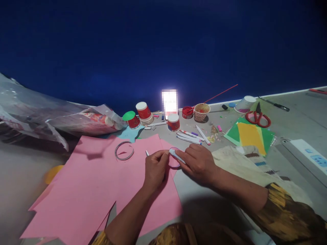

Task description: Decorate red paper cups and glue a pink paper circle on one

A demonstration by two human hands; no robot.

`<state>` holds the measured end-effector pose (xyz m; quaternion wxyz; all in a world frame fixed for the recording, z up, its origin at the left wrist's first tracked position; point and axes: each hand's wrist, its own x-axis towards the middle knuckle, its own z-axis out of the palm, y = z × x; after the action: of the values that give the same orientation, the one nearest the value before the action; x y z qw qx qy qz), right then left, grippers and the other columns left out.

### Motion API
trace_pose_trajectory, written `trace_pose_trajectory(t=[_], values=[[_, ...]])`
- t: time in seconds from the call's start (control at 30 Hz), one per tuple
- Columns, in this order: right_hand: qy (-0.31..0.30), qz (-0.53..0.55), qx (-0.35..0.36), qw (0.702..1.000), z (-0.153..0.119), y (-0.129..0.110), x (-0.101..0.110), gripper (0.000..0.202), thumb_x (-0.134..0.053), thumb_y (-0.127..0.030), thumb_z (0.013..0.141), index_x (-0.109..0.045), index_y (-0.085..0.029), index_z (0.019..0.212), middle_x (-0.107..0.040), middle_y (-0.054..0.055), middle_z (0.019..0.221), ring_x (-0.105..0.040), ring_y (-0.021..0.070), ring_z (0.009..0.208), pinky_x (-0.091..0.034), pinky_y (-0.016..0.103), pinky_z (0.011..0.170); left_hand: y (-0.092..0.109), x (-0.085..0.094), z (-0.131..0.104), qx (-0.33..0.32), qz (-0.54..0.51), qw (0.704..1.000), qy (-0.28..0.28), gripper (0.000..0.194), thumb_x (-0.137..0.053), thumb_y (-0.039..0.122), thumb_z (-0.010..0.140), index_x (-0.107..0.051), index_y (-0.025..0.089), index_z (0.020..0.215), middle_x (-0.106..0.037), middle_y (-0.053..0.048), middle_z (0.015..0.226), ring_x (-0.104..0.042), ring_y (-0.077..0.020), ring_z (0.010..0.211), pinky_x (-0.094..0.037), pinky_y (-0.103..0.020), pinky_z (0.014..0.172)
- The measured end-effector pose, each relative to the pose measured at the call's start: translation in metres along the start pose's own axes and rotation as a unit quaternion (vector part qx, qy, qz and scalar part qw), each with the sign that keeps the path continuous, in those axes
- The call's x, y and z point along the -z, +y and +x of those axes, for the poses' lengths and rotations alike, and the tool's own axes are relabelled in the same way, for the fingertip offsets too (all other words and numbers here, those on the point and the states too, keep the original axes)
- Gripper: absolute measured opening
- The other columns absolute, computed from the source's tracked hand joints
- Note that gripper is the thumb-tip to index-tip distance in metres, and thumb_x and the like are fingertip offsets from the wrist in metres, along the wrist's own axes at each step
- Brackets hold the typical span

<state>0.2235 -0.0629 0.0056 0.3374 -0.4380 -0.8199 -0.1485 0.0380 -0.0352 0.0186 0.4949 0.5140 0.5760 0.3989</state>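
Observation:
Above the pink paper sheets (pixel 89 190), my left hand (pixel 156 168) is closed, its thumb and forefinger pinching the edge of a small pink paper disc (pixel 174 165) with a purple rim. My right hand (pixel 198 161) is wrapped round a slim whitish tube (pixel 176 156), whose far end lies over the disc near the left fingertips. Whether it is a marker or a glue tube I cannot tell. A thin white tip (pixel 147 153) shows beside my left knuckles; the rest of it is hidden. A grey tape ring (pixel 124 151) rests on the pink paper.
Paper cups (pixel 173 123), a woven-look cup (pixel 201 112) and several markers (pixel 189 139) stand or lie beyond my hands. Red-handled scissors (pixel 258 119) sit by green and yellow paper (pixel 251 136). At right are a cloth (pixel 230 160) and power strip (pixel 309 156); plastic bags (pixel 63 119) lie left.

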Motion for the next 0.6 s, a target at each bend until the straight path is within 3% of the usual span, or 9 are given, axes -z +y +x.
trace_pose_trajectory(t=[0.2, 0.37, 0.5, 0.6], values=[[0.008, -0.009, -0.016, 1.000, 0.0007, -0.0010, -0.0008, 0.018, -0.064, -0.027, 0.103, -0.075, -0.015, 0.112, -0.064, 0.003, 0.069, -0.051, 0.0192, 0.069, -0.032, 0.038, 0.066, 0.0010, -0.0022, -0.0037, -0.067, 0.046, 0.996, 0.030, 0.024, -0.069, 0.038, 0.084, -0.084, 0.019, 0.079, -0.073, -0.002, 0.065, -0.065, -0.0186, 0.065, -0.051, -0.026, 0.065], [0.005, -0.017, -0.025, 1.000, -0.0004, 0.0016, -0.0015, 0.019, -0.063, -0.028, 0.104, -0.076, -0.015, 0.109, -0.065, 0.002, 0.068, -0.051, 0.0193, 0.068, -0.032, 0.037, 0.066, 0.0007, 0.0006, -0.0057, -0.051, 0.037, 0.998, 0.031, 0.024, -0.071, 0.039, 0.085, -0.084, 0.020, 0.081, -0.074, -0.003, 0.067, -0.069, -0.0199, 0.070, -0.054, -0.026, 0.066], [0.002, -0.002, -0.017, 1.000, -0.0015, 0.0031, -0.0011, 0.019, -0.064, -0.026, 0.103, -0.075, -0.014, 0.111, -0.064, 0.003, 0.069, -0.050, 0.0195, 0.068, -0.033, 0.037, 0.066, -0.0018, 0.0046, -0.0009, -0.033, -0.012, 0.999, -0.001, 0.024, -0.070, 0.036, 0.082, -0.085, 0.018, 0.088, -0.081, -0.007, 0.086, -0.072, -0.0207, 0.080, -0.057, -0.029, 0.077], [-0.009, 0.004, -0.008, 1.000, -0.0020, 0.0033, -0.0002, 0.019, -0.062, -0.026, 0.104, -0.074, -0.014, 0.113, -0.064, 0.003, 0.071, -0.051, 0.0199, 0.070, -0.033, 0.036, 0.066, -0.0035, 0.0063, 0.0027, -0.002, -0.024, 1.000, -0.018, 0.027, -0.072, 0.038, 0.081, -0.084, 0.016, 0.086, -0.081, -0.008, 0.084, -0.071, -0.0198, 0.076, -0.058, -0.029, 0.075]])
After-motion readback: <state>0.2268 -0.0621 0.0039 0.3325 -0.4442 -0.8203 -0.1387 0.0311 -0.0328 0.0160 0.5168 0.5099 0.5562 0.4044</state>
